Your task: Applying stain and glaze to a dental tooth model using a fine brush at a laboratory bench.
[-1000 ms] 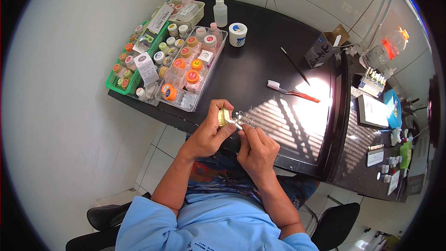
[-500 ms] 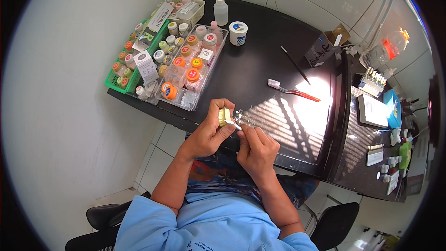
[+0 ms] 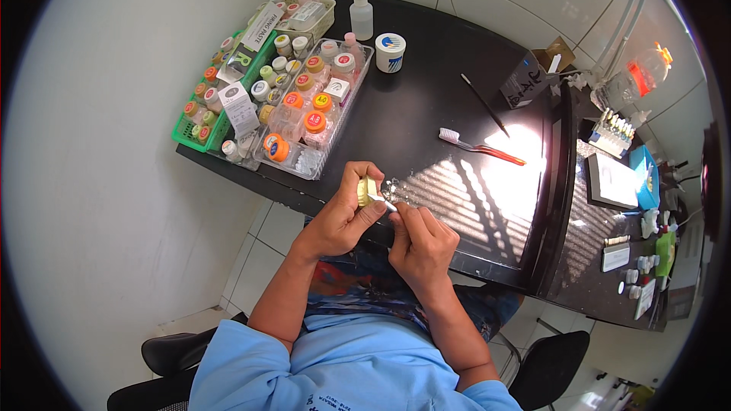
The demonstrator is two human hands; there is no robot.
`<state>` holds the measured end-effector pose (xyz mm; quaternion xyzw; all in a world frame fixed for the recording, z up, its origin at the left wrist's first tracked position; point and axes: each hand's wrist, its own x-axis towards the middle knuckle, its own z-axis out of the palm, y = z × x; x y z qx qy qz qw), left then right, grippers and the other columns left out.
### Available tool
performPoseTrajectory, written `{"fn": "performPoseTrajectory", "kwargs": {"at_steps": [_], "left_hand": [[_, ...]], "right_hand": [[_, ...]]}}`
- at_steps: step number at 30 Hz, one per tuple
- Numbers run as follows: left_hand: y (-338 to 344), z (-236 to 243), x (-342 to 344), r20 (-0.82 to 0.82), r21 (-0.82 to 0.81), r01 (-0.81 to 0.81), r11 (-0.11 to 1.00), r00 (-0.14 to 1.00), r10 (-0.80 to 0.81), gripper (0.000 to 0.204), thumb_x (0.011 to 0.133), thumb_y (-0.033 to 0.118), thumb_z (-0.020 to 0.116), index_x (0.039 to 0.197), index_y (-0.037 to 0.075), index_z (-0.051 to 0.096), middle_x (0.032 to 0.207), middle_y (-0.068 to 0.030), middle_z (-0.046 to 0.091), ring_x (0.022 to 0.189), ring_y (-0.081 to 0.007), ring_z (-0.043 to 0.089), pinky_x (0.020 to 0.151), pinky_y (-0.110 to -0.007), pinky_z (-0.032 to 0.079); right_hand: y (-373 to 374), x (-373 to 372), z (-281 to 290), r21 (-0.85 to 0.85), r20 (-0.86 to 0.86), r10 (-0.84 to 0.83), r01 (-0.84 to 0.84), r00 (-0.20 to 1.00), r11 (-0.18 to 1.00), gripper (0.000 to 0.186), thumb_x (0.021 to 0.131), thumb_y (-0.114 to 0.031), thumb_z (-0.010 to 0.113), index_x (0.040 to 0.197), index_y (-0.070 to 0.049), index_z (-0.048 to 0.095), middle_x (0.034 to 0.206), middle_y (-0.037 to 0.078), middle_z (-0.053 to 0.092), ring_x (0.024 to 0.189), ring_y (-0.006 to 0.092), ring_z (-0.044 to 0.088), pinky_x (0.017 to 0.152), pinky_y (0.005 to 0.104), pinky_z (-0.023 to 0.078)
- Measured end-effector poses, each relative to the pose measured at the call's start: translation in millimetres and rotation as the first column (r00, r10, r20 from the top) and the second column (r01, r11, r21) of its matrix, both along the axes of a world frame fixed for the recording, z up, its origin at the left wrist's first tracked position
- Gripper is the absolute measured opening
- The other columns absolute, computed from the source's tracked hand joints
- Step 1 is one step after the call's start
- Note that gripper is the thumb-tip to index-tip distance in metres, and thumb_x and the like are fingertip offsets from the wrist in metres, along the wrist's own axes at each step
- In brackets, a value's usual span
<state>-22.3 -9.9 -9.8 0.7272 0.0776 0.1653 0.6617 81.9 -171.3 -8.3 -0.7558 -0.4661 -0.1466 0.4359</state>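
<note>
My left hand [image 3: 337, 222] is closed around a small pale-yellow dental cast [image 3: 365, 192], held just above the front edge of the black table. Between the fingertips of my right hand [image 3: 423, 245] is a slim white carving tool [image 3: 387, 205]. Its flat pale tip rests against the near right side of the cast, beside my left thumb. Most of the tool's handle is hidden in the right fingers. Whitish crumbs [image 3: 394, 187] lie on the table just beyond the cast.
To the left stand a clear tray [image 3: 326, 154] of lidded jars and a green basket [image 3: 183, 137]. Farther back are a dropper bottle [image 3: 362, 19] and a white tub [image 3: 391, 55]. A toothbrush [image 3: 487, 150] and thin black stick [image 3: 483, 104] lie right. A raised side counter [image 3: 563, 259] borders the table.
The tool's tip has shifted slightly on the cast's side. Both hands stay in nearly the same place, and the cast is still held.
</note>
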Motion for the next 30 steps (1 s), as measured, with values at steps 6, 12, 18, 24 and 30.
{"fn": "performPoseTrajectory", "kwargs": {"at_steps": [6,12,18,24,30], "left_hand": [[-1.7,0.7,1.0,0.046,-0.031,0.008,0.999,0.999,-0.007,0.047,0.113,0.012,0.063,0.151,0.003,0.037,0.125,-0.0073,0.049,0.112,-0.0123,0.058,0.102,-0.030,0.050],[-1.2,1.0,0.0,0.021,-0.063,0.016,0.998,1.000,-0.015,0.046,0.113,0.011,0.063,0.149,0.003,0.037,0.125,-0.0074,0.049,0.112,-0.0123,0.058,0.102,-0.030,0.050],[-0.3,-1.3,0.4,0.022,-0.051,0.010,0.999,1.000,-0.009,0.043,0.113,0.012,0.063,0.147,0.003,0.038,0.125,-0.0080,0.049,0.111,-0.0121,0.058,0.101,-0.029,0.049],[-0.6,-2.2,1.2,0.027,-0.021,-0.008,1.000,1.000,0.009,0.043,0.113,0.013,0.063,0.147,0.003,0.038,0.126,-0.0082,0.049,0.111,-0.0121,0.058,0.101,-0.029,0.050],[-1.2,-2.1,0.2,0.043,-0.075,0.012,0.997,0.999,-0.009,0.046,0.113,0.013,0.064,0.148,0.003,0.037,0.124,-0.0076,0.049,0.111,-0.0121,0.058,0.101,-0.030,0.050]], "right_hand": [[-0.8,0.2,0.3,-0.007,0.006,0.014,-0.014,1.000,1.000,0.011,0.094,-0.012,0.082,0.103,-0.006,0.078,0.072,0.006,0.059,0.052,0.0242,0.058,0.051,0.0387,0.043],[-0.4,0.4,-0.5,-0.008,0.003,0.014,-0.014,1.000,1.000,0.010,0.095,-0.012,0.081,0.102,-0.006,0.077,0.072,0.006,0.059,0.052,0.0242,0.058,0.051,0.0385,0.043],[0.1,0.1,0.3,-0.005,-0.005,0.009,-0.009,1.000,1.000,0.009,0.095,-0.012,0.081,0.102,-0.007,0.077,0.072,0.006,0.060,0.053,0.0245,0.059,0.051,0.0385,0.044],[0.5,-0.2,-0.4,-0.001,-0.004,0.005,-0.005,1.000,1.000,0.009,0.095,-0.011,0.081,0.102,-0.007,0.077,0.072,0.006,0.060,0.053,0.0248,0.059,0.051,0.0387,0.044],[-0.2,-0.6,-0.9,0.004,-0.006,0.008,-0.008,1.000,1.000,0.010,0.095,-0.012,0.081,0.102,-0.007,0.078,0.073,0.006,0.060,0.052,0.0247,0.058,0.051,0.0389,0.044]]}}
